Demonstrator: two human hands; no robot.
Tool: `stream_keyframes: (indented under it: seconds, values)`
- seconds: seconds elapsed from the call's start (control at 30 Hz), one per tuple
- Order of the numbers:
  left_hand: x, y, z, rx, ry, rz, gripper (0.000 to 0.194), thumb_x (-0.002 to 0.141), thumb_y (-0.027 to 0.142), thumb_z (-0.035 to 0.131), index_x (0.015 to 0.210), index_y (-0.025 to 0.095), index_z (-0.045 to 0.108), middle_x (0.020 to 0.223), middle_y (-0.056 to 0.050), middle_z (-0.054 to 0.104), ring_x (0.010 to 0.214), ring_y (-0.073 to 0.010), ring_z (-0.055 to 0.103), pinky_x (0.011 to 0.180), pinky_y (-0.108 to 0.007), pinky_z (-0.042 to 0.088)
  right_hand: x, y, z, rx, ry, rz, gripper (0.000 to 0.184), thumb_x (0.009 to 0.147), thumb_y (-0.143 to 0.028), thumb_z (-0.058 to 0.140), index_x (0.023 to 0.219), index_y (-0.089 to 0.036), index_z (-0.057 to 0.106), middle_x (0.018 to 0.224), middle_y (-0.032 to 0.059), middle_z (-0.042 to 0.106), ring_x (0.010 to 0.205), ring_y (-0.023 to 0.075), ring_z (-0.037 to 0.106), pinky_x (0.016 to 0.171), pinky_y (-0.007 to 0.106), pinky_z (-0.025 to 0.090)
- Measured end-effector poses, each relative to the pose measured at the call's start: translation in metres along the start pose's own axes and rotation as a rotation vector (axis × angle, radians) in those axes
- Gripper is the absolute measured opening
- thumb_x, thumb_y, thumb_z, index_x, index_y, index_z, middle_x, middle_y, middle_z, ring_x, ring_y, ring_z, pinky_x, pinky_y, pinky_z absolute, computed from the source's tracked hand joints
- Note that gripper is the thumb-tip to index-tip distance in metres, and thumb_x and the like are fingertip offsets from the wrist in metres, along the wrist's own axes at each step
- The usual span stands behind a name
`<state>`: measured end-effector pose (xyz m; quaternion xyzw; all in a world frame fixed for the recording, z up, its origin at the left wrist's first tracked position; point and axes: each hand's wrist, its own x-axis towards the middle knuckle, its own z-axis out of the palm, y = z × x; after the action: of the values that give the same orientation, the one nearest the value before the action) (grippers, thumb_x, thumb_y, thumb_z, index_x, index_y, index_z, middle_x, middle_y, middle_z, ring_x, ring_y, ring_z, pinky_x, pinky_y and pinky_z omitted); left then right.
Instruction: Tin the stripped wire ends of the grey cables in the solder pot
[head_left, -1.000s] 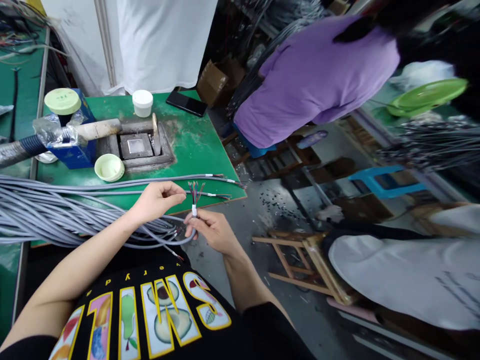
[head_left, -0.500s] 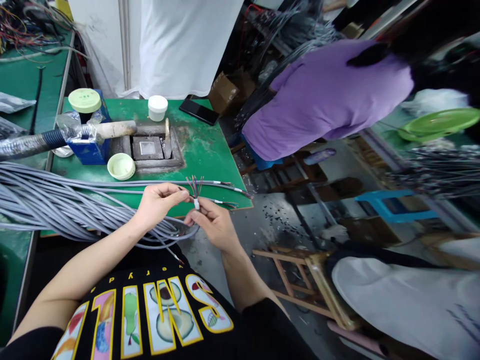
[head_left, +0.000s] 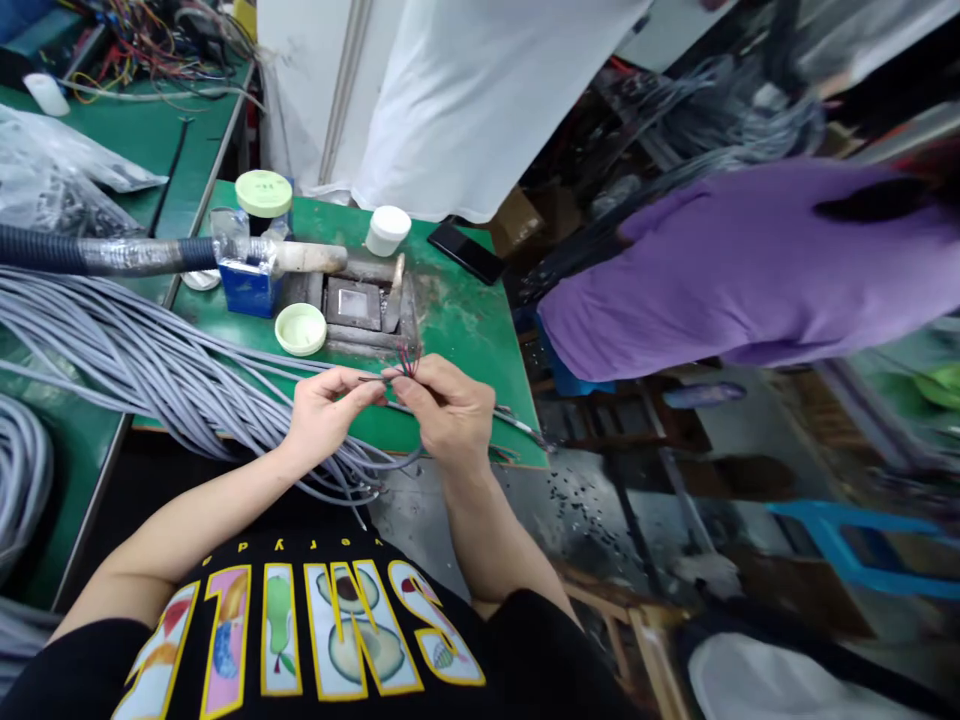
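Note:
My right hand (head_left: 448, 410) is closed around the end of a grey cable, with its stripped coloured wires (head_left: 407, 361) sticking up above the fingers. My left hand (head_left: 325, 412) pinches a thin wire from that end, fingertips touching those of the right hand. Both hands hover over the front edge of the green table (head_left: 457, 320). A thick bundle of grey cables (head_left: 142, 360) runs from the left across the table to just under my hands.
A metal pot set in the table (head_left: 361, 304) sits behind my hands, with a pale green lid (head_left: 300, 328), a white jar (head_left: 387, 230), a blue box (head_left: 247, 285) and a black phone (head_left: 465, 250). A corrugated hose (head_left: 90, 255) lies at left. A person in purple (head_left: 735, 270) bends over at right.
My view has swung left and the hands have come together. The right hand has closed over the cable end so less of the coloured wires shows; the left fingers have met the right ones.

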<state>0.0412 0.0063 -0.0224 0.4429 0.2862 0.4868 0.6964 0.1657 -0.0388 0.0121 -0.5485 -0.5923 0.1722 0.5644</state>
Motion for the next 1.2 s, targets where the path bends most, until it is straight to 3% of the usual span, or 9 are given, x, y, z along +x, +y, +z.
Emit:
stream_keyframes:
  seconds: [0.13, 0.2, 0.3, 0.47, 0.57, 0.67, 0.8, 0.97, 1.2]
  values:
    - [0.006, 0.002, -0.011, -0.048, 0.081, -0.018, 0.041, 0.060, 0.054, 0.080, 0.064, 0.015, 0.067, 0.060, -0.002, 0.069, 0.056, -0.0120, 0.061, 0.061, -0.026, 0.051, 0.023, 0.001, 0.016, -0.018, -0.110, -0.028, 0.014, 0.082, -0.025, 0.062, 0.072, -0.021, 0.072, 0.067, 0.0000, 0.065, 0.061, 0.0125, 0.056, 0.059, 0.026, 0.045]
    - [0.008, 0.003, -0.020, 0.019, 0.067, -0.053, 0.039, 0.063, 0.053, 0.077, 0.071, 0.015, 0.069, 0.063, -0.003, 0.070, 0.059, -0.0131, 0.062, 0.061, -0.026, 0.050, 0.037, 0.004, 0.024, -0.070, -0.178, 0.006, 0.019, 0.081, -0.029, 0.061, 0.066, -0.020, 0.069, 0.064, 0.0001, 0.062, 0.060, 0.0125, 0.053, 0.058, 0.026, 0.043]
    - [0.004, 0.005, -0.036, 0.334, -0.026, -0.050, 0.026, 0.069, 0.042, 0.074, 0.076, 0.017, 0.072, 0.070, -0.003, 0.072, 0.063, -0.0142, 0.060, 0.063, -0.027, 0.047, 0.062, 0.015, 0.036, -0.192, -0.334, 0.082, 0.028, 0.081, -0.031, 0.059, 0.056, -0.019, 0.060, 0.056, -0.0010, 0.052, 0.056, 0.0114, 0.046, 0.057, 0.026, 0.037]
    - [-0.001, 0.002, -0.059, 0.910, -0.146, 0.126, 0.011, 0.080, 0.027, 0.062, 0.080, 0.021, 0.071, 0.078, -0.005, 0.072, 0.074, -0.0185, 0.060, 0.076, -0.032, 0.047, 0.097, 0.041, 0.062, -0.417, -0.622, 0.165, 0.033, 0.077, -0.027, 0.057, 0.047, -0.016, 0.052, 0.051, -0.0028, 0.043, 0.055, 0.0098, 0.039, 0.056, 0.026, 0.028]
    - [0.010, 0.010, -0.071, 1.179, -0.080, 0.158, 0.018, 0.083, 0.022, 0.053, 0.094, 0.019, 0.067, 0.095, -0.009, 0.071, 0.092, -0.0238, 0.060, 0.088, -0.038, 0.047, 0.106, 0.049, 0.075, -0.524, -0.673, 0.185, 0.026, 0.076, -0.027, 0.056, 0.053, -0.014, 0.061, 0.053, -0.0024, 0.047, 0.057, 0.0105, 0.042, 0.057, 0.026, 0.027]
    - [0.030, 0.023, -0.083, 1.423, 0.061, 0.038, 0.028, 0.082, 0.018, 0.047, 0.107, 0.014, 0.059, 0.100, -0.014, 0.067, 0.100, -0.0287, 0.058, 0.090, -0.043, 0.047, 0.109, 0.052, 0.082, -0.578, -0.704, 0.198, 0.024, 0.075, -0.027, 0.056, 0.059, -0.013, 0.067, 0.053, -0.0026, 0.046, 0.056, 0.0104, 0.041, 0.055, 0.026, 0.025]
    - [0.051, 0.033, -0.090, 1.510, 0.005, -0.090, 0.032, 0.079, 0.013, 0.044, 0.110, 0.013, 0.052, 0.101, -0.014, 0.065, 0.101, -0.0293, 0.059, 0.091, -0.043, 0.046, 0.111, 0.054, 0.087, -0.619, -0.731, 0.208, 0.025, 0.075, -0.027, 0.056, 0.058, -0.013, 0.068, 0.051, -0.0035, 0.042, 0.054, 0.0097, 0.038, 0.055, 0.026, 0.024]
    - [0.052, 0.030, -0.087, 1.510, -0.032, -0.109, 0.031, 0.079, 0.013, 0.043, 0.108, 0.013, 0.051, 0.099, -0.014, 0.066, 0.101, -0.0292, 0.060, 0.090, -0.043, 0.046, 0.111, 0.057, 0.090, -0.659, -0.754, 0.227, 0.025, 0.075, -0.025, 0.058, 0.054, -0.014, 0.066, 0.049, -0.0041, 0.039, 0.053, 0.0095, 0.037, 0.054, 0.026, 0.023]
    - [0.043, 0.028, -0.081, 1.477, -0.023, -0.094, 0.028, 0.078, 0.013, 0.044, 0.105, 0.015, 0.052, 0.099, -0.013, 0.066, 0.102, -0.0285, 0.060, 0.092, -0.043, 0.046, 0.109, 0.055, 0.087, -0.758, -0.818, 0.233, 0.022, 0.078, -0.023, 0.059, 0.061, -0.016, 0.071, 0.056, -0.0011, 0.057, 0.057, 0.0117, 0.048, 0.055, 0.026, 0.026]
